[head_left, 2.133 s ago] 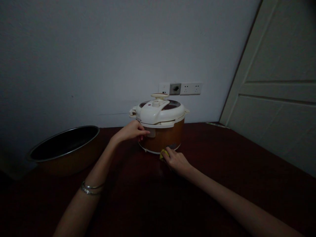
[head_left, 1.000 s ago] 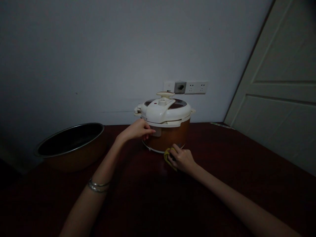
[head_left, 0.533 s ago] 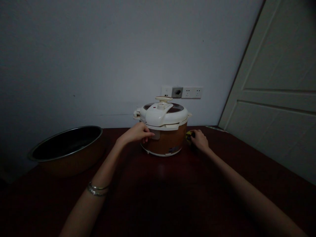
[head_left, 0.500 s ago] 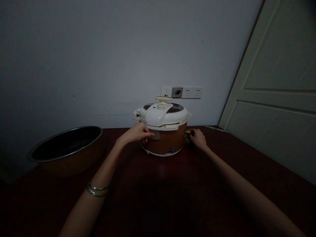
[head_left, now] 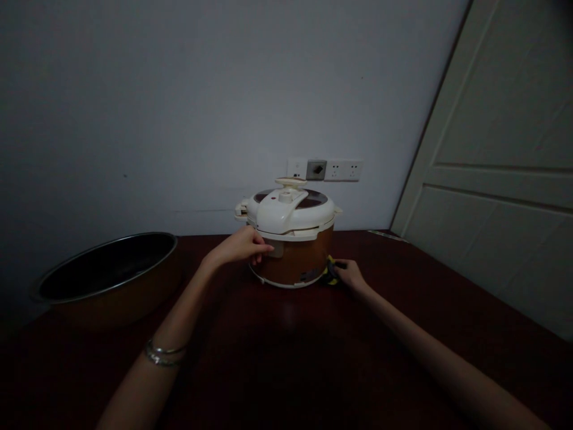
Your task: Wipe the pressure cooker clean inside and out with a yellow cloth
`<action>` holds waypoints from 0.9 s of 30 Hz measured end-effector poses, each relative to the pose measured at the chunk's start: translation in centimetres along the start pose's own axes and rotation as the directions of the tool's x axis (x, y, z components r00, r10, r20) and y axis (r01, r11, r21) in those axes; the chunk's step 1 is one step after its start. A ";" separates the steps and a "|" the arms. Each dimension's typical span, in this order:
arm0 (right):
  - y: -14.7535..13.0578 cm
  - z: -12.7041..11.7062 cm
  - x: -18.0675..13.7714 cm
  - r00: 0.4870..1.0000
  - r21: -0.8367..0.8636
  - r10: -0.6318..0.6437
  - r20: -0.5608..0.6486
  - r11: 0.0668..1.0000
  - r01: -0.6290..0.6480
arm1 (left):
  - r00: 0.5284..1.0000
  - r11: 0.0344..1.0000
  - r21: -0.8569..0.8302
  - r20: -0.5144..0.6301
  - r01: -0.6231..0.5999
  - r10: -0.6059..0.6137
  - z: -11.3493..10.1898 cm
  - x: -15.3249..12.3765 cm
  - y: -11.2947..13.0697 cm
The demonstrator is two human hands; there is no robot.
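Observation:
An electric pressure cooker (head_left: 293, 260) with an orange-brown body and a cream lid stands at the far middle of a dark red-brown table (head_left: 286, 358). My left hand (head_left: 242, 246) grips its left side just under the lid's rim, fingers curled round it. My right hand (head_left: 348, 273) is closed on a yellow cloth (head_left: 330, 270) and presses it against the cooker's lower right side near the base. A silver bracelet (head_left: 163, 352) is on my left wrist.
A large dark metal basin (head_left: 107, 280) sits at the table's left. A row of wall sockets (head_left: 324, 169) is behind the cooker. A pale panelled door (head_left: 501, 197) stands along the right side.
My right hand with the yellow cloth went from the cooker's front base round to its right side, then came down and a little forward along that side. My left hand has stayed on the cooker.

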State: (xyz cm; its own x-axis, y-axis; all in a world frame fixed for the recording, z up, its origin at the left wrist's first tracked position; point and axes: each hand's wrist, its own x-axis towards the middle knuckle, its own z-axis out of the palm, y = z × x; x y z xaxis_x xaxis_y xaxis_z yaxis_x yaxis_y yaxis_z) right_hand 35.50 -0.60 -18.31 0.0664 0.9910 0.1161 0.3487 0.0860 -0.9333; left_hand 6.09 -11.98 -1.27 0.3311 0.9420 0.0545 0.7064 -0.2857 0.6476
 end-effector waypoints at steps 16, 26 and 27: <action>-7.5 -4.1 0.4 0.876 0.141 -0.349 -0.333 0.900 0.412 | 0.997 0.999 0.044 -0.073 0.023 -0.020 -1.1 -0.5 -1.2; -0.6 3.2 -3.3 0.801 -0.067 -0.403 -0.443 0.905 0.419 | 0.995 0.999 0.048 -0.100 -0.013 0.018 -1.1 -0.3 -1.1; -1.4 2.8 -3.4 0.785 -0.081 -0.434 -0.441 0.891 0.447 | 0.994 0.999 0.051 -0.106 -0.014 0.020 -1.1 -0.3 -1.1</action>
State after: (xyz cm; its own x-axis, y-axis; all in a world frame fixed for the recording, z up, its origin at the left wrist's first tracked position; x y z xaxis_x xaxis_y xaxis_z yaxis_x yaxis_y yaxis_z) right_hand 32.14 -3.79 -18.40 0.3129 0.6957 0.6466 0.4159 0.5116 -0.7518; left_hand 4.52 -11.77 -1.17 0.2766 0.9495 0.1479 0.7328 -0.3080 0.6068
